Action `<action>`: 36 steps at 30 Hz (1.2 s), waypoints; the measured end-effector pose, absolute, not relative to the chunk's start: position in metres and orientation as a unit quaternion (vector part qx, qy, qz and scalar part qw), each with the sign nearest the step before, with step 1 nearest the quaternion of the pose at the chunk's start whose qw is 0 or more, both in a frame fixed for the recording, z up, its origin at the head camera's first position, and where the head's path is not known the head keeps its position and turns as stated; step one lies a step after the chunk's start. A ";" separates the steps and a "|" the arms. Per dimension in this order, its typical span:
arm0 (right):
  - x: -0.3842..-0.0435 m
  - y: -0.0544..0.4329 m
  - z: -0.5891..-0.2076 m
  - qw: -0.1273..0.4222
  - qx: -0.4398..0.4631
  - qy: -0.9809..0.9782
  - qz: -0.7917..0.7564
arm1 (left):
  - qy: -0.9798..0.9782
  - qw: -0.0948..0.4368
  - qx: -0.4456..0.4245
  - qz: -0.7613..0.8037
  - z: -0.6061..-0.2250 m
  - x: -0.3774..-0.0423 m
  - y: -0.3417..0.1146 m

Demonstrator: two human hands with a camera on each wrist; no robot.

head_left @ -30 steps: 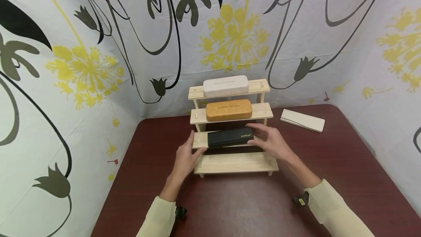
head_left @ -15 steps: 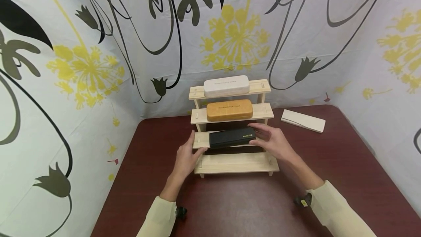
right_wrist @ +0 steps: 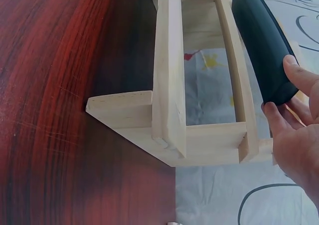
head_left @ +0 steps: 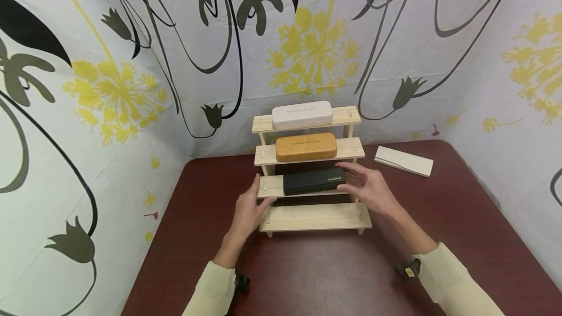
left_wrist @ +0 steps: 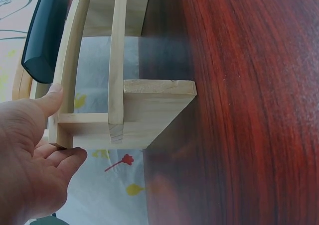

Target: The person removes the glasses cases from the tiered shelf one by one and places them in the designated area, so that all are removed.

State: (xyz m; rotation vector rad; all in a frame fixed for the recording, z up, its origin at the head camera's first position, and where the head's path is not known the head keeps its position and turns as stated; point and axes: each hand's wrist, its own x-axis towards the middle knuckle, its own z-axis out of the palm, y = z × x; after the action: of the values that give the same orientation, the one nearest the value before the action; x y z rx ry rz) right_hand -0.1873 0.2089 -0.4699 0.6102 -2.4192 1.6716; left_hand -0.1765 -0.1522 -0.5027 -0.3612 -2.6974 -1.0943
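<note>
The person's right hand (head_left: pixel 371 191) pinched the right end of the black case (head_left: pixel 312 181), thumb to the near side and fingers round the far side. Their left hand (head_left: pixel 248 211) gripped the left end of the wooden rack (head_left: pixel 316 217), at the third tier down. The case lay along that tier; I couldn't tell whether its base sat fully flat.

To my mind, handling it well called for a firm left hand so that the light-looking rack wouldn't skid, while the right hand guided the case gently, square with the tier's edge. Too hard a nudge might have tipped it over the front.

Above it, the orange case (head_left: pixel 306 147) sat on the second tier and the white case (head_left: pixel 302 114) on the top one. All three were closed, so whatever they held was hidden. Farther right, a flat white item (head_left: pixel 404 161) lay on the table (head_left: pixel 307 267), well apart from the rack.
</note>
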 end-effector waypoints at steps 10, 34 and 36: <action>-0.182 0.215 -0.465 0.068 0.189 -0.796 0.571 | -0.912 0.120 -0.134 -0.370 -0.503 -0.175 -0.152; -0.165 0.266 -0.455 0.105 0.151 -0.801 0.569 | -0.916 0.101 -0.113 -0.372 -0.502 -0.176 -0.151; -0.164 0.271 -0.456 0.105 0.144 -0.802 0.571 | -0.916 0.102 -0.113 -0.372 -0.502 -0.176 -0.150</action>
State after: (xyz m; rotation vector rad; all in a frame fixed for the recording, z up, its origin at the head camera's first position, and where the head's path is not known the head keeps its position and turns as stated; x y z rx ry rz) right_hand -0.1639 0.2707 -0.4557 0.4244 -2.3621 1.6819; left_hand -0.1761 -0.1505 -0.5023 -0.3351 -2.7039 -1.0974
